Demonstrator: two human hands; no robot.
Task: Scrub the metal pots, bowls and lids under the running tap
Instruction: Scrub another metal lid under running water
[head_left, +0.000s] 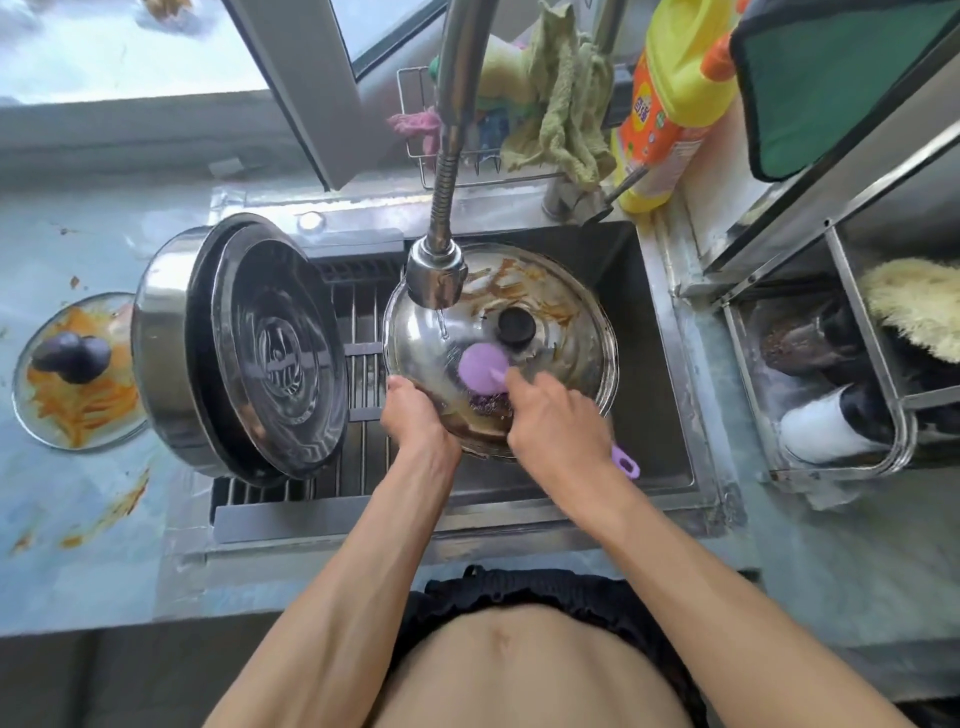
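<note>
Left hand (415, 415) gripping lid (566, 332) rim over sink (654, 364), right hand (556, 415) curled round purple brush (483, 369) on the glass, tap (436, 275) trickling above, pot (208, 353) tipped at sink's left edge

The left hand (415, 415) grips the near-left rim of the lid (566, 332); the right hand (558, 421), just beside it, holds a brush (483, 368) on the lid. The tap (435, 278) hangs just beyond the grip. Left of it a pot (161, 343) lies tilted on the sink's (660, 364) rack (363, 364); farther left sits another lid (78, 374). Behind and right stands a bottle (670, 104).
</note>
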